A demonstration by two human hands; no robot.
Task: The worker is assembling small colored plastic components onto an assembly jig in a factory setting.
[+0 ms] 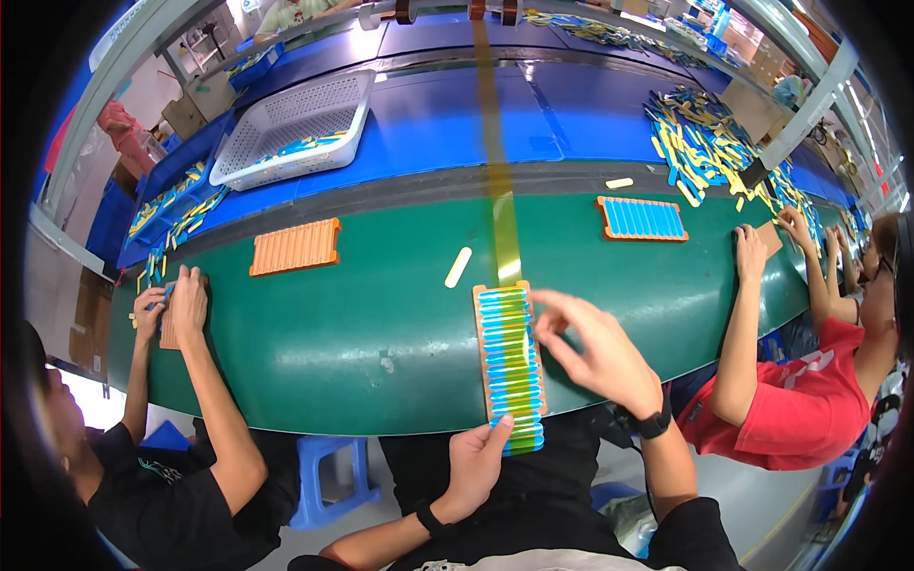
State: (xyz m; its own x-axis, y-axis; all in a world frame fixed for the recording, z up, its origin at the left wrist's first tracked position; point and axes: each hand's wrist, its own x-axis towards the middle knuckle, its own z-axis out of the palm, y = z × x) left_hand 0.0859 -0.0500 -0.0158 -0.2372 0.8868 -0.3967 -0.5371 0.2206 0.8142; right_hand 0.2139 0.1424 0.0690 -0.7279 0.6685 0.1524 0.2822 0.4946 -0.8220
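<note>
Blue strips (495,366) on orange tray (483,352), row's near end held in left grip (476,464), right grip (602,352) spread beside far end

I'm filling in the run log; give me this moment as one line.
left hand: gripping lower end of blue strip row | right hand: beside upper end of orange tray, contact unclear | amber tape: over row

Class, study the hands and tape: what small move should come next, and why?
The right hand should probably press the tape onto the blue strips near the top: tape runs over the row, the left hand holds its bottom, and the right hand is close.
</note>
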